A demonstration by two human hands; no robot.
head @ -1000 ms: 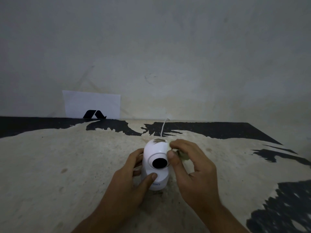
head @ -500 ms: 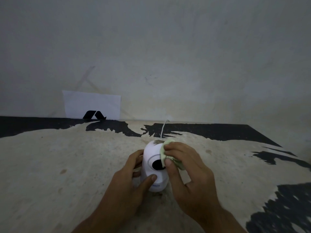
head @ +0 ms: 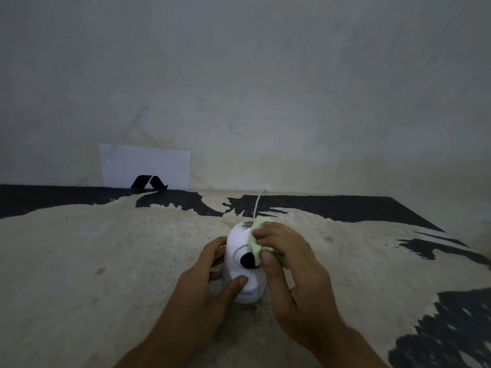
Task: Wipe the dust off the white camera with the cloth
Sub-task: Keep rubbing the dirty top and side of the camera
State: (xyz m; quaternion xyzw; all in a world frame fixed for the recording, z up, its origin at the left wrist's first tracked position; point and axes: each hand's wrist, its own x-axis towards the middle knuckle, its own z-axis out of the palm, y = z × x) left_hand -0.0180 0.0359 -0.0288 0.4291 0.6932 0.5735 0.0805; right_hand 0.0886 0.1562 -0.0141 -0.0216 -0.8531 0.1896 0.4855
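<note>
Mid-wipe, the left hand (head: 204, 285) gripped the white camera (head: 243, 261) standing on the table (head: 106, 261) while the right hand (head: 289, 264) pinched the cloth (head: 256, 241) against its head, dust patch (head: 247, 224) seemingly next.

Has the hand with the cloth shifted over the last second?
Yes. The right hand has slid the cloth leftward across the white camera, up to its black lens.
</note>
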